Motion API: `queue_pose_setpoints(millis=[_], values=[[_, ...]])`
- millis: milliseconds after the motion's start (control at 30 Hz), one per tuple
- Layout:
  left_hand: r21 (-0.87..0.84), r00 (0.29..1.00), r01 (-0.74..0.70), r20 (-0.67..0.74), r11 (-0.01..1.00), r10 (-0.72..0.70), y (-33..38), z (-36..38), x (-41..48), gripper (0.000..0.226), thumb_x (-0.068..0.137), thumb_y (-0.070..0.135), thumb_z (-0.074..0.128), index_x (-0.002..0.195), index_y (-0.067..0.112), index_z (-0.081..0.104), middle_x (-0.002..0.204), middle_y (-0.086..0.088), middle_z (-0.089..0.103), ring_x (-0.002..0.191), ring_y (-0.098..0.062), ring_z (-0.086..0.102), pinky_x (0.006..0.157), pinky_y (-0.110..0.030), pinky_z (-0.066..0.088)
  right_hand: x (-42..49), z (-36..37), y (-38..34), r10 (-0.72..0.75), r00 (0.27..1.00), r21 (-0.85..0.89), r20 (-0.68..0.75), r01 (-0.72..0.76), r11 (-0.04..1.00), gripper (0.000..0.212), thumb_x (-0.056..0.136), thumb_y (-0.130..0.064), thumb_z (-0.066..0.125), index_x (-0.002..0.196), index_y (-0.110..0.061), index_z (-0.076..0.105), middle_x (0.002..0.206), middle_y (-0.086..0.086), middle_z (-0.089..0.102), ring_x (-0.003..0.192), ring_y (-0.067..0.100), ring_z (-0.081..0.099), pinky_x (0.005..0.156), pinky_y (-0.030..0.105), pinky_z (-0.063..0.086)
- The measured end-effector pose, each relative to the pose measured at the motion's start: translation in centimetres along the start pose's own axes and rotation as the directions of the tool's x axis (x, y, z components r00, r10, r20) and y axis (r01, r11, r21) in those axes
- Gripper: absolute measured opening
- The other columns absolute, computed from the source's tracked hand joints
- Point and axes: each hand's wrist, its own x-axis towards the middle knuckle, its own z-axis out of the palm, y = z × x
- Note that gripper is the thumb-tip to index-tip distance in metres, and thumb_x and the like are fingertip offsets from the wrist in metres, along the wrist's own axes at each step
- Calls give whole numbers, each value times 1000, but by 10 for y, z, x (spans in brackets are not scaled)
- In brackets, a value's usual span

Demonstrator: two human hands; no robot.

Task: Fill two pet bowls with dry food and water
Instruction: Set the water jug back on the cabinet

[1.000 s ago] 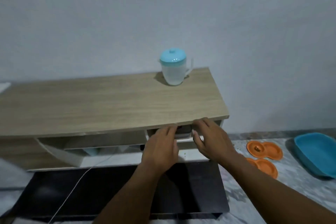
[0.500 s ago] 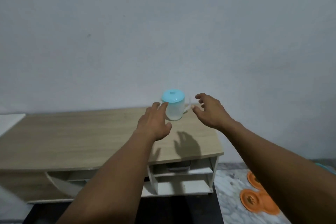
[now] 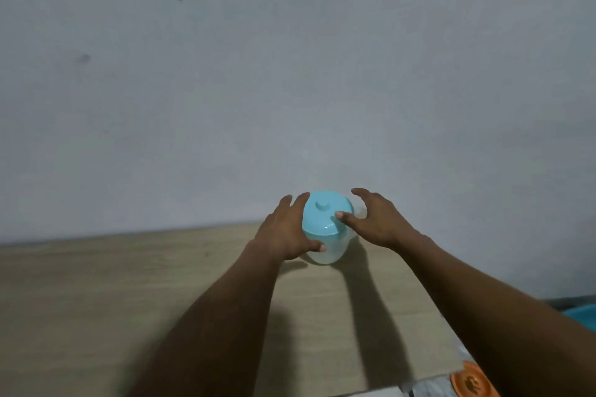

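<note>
The jug [image 3: 330, 255] stands on the wooden table [image 3: 96, 300]. The left hand [image 3: 283, 235] grasps the jug's left side. The right hand [image 3: 377, 222], released with fingers spread, rests 1 thumb on the jug's lid [image 3: 319, 219]. An orange bowl [image 3: 472, 380] lies well right of the jug.

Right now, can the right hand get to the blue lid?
Probably yes. The right hand hovers open at the blue lid of the jug, thumb seemingly touching it, with nothing between.

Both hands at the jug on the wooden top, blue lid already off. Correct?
Not quite: in the head view the blue lid sits on the jug. The left hand and right hand are at it, on the wooden top.
</note>
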Motion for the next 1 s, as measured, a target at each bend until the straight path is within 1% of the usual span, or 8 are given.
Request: queue_pose_setpoints(millis=[67,133,233,333,533,733,900,1000], values=[[0,1000,-23,-11,1000,23,-4,3,12,96,56,56,86,138,35,41,129,7,57,115,-20,56,91,-37,51,11,4,2,3,999,-13,40,-3,1000,84,84,-65,62,152,-23,34,157,3,40,140,27,42,111,44,39],[-5,999,-39,-23,999,39,-8,2,21,92,61,47,88,140,31,43,129,7,60,113,-19,56,89,-33,49,18,7,4,15,997,-5,69,-15,1000,82,82,-66,65,148,-23,40,151,4,48,132,26,49,105,42,45],[-16,999,-34,1,999,34,-14,-4,31,91,62,46,89,141,28,47,130,4,61,113,-19,56,90,-31,48,23,8,4,20,997,37,71,-23,999,84,76,-70,68,142,-23,46,139,4,59,120,23,58,95,39,52],[12,1000,-17,8,1000,17,-16,-7,36,94,64,50,88,145,24,45,135,-1,57,120,-21,53,97,-34,46,29,7,1,8,999,61,49,-11,998,80,76,-66,71,139,-20,51,135,4,62,117,21,60,91,34,52],[23,999,-25,-20,999,26,-21,-5,46,95,65,55,85,145,25,44,136,-1,56,120,-21,53,99,-36,47,44,5,-1,-4,999,62,41,1,998,81,74,-65,73,137,-17,54,135,2,62,117,18,61,92,33,52],[43,999,-30,-19,999,31,-25,-5,51,94,67,54,85,147,26,42,139,-1,54,122,-21,52,100,-37,47,47,8,-3,7,1000,50,30,-9,999,83,75,-66,71,139,-16,53,137,2,61,119,18,61,92,33,52],[74,999,-39,-5,997,40,-25,-7,45,92,71,48,85,148,26,39,143,0,50,126,-21,50,101,-37,46,39,8,-6,30,999,-12,33,-29,999,81,82,-68,63,144,-20,47,145,3,55,127,23,54,100,39,49],[91,998,-58,-23,994,60,-19,-19,37,87,68,50,85,142,30,44,139,2,52,121,-20,53,96,-38,49,27,-2,-12,58,998,-55,12,-57,997,75,87,-62,60,147,-20,43,151,4,49,134,26,49,106,42,44]])
